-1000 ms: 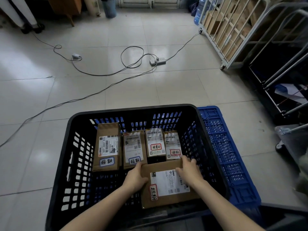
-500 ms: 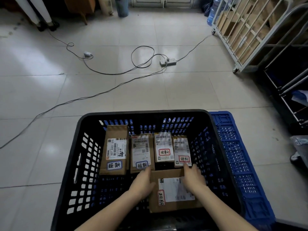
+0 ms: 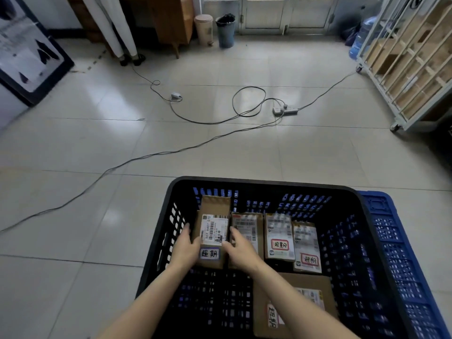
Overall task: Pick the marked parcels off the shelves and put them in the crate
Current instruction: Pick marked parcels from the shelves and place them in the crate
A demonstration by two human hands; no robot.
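Dim daylight from far doors, glare on tiles, wide-angle edge distortion

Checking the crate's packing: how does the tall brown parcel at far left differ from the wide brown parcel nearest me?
The tall brown cardboard parcel sits in the back row; the wide brown cardboard parcel lies alone in front. The tall one's sticker is blue-edged, the wide one's red-edged. The left hand and right hand hold the tall one only. Both carry white shipping labels.
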